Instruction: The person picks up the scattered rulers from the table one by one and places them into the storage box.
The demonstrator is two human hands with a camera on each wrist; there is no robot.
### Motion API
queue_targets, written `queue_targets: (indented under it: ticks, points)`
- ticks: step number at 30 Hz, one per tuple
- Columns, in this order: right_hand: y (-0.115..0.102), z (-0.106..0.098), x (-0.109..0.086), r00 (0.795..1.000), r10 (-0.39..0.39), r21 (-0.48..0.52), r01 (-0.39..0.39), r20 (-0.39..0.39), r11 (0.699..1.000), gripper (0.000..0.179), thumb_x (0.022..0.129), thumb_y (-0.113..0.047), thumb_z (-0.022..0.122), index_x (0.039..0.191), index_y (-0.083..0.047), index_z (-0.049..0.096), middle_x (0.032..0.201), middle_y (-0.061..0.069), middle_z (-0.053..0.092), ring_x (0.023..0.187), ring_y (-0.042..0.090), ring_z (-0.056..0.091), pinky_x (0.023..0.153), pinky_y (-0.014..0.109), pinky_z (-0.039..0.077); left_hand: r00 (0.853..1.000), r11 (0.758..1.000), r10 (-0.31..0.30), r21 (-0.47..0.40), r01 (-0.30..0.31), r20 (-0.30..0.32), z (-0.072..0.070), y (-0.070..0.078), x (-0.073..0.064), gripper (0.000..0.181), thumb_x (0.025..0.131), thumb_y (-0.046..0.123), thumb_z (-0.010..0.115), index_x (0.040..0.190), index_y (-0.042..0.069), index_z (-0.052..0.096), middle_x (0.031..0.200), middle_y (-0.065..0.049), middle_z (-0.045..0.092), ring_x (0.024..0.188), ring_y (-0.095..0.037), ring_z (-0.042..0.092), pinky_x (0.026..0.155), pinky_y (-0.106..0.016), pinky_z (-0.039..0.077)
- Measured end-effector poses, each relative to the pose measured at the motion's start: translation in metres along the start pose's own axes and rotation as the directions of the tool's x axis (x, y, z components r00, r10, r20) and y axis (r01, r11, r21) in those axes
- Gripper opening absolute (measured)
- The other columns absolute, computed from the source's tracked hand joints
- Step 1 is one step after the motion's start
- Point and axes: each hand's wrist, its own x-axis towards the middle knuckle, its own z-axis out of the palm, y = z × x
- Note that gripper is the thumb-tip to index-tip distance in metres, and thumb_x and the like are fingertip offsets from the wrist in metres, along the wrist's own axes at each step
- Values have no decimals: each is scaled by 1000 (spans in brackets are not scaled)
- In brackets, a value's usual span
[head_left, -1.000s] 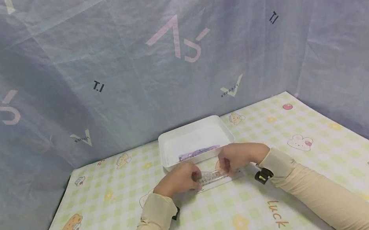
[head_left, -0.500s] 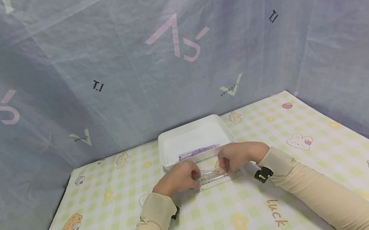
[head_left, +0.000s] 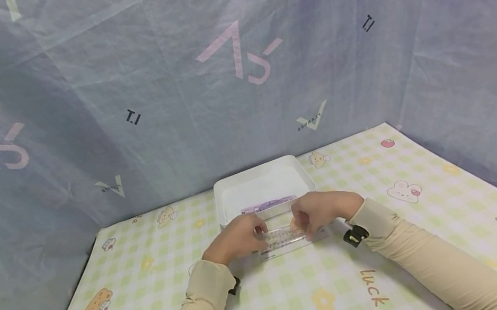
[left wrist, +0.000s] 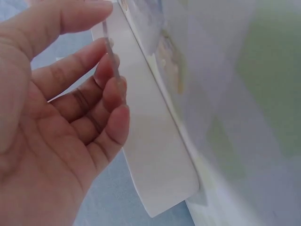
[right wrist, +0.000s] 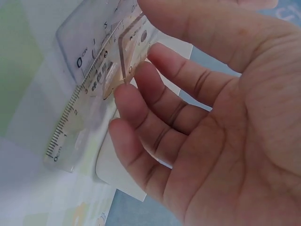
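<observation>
A clear plastic ruler [head_left: 285,236] with centimetre marks spans the space between both hands, low over the tablecloth. In the right wrist view, a flat ruler strip [right wrist: 66,125] lies beneath further clear marked layers, one of them tilted up. My left hand [head_left: 237,238] holds the clear layer's left end; the left wrist view shows its thin edge [left wrist: 113,59] between thumb and fingertips. My right hand [head_left: 319,207] pinches the other end, fingertips along the raised edge. Whether the layers are joined, I cannot tell.
Just behind the hands stands a white tray [head_left: 258,188], with a purple-printed strip [head_left: 268,204] inside by its near wall. A green checked tablecloth [head_left: 179,304] covers the table. Grey-blue fabric [head_left: 160,82] hangs behind and at both sides.
My left hand has shifted slightly left, with thumb and fingers spread a little wider, showing more of the ruler's left end. The right hand and the tray stay nearly still.
</observation>
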Motion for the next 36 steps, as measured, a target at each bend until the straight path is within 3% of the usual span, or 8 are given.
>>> queue_targets:
  ticks: [10,21,31,36]
  points:
    - [-2,-4,0,998,-54,-54,52,-34,997,25,76,-20,86,83,-14,63,74,-8,57,73,10,52,70,30,46,998,998,-56,-6,56,-19,-6,-1,-3,27,78,11,70,105,8,74,102,-1,65,86,-14,56,79,-33,50]
    - [1,-13,-3,988,-97,-75,88,-122,993,16,80,-19,80,88,-16,66,80,-8,59,77,13,54,72,32,47,999,998,-49,-43,48,-18,-14,-2,-8,34,84,12,73,117,5,69,111,-2,63,101,-21,59,86,-38,51]
    - [3,-22,-6,978,-97,-59,88,-186,994,22,80,-17,78,99,-10,68,92,2,64,83,16,55,78,36,47,995,997,-52,-63,46,-86,-21,-4,-10,32,80,3,68,111,6,70,106,-2,64,92,-19,56,81,-38,49]
    - [3,-26,-9,963,-117,-49,108,-242,993,23,82,-11,76,104,-9,68,99,3,62,90,21,57,81,38,48,987,1000,-28,-18,25,-158,-24,-5,-11,27,83,7,69,110,8,71,105,1,64,97,-19,57,86,-37,49]
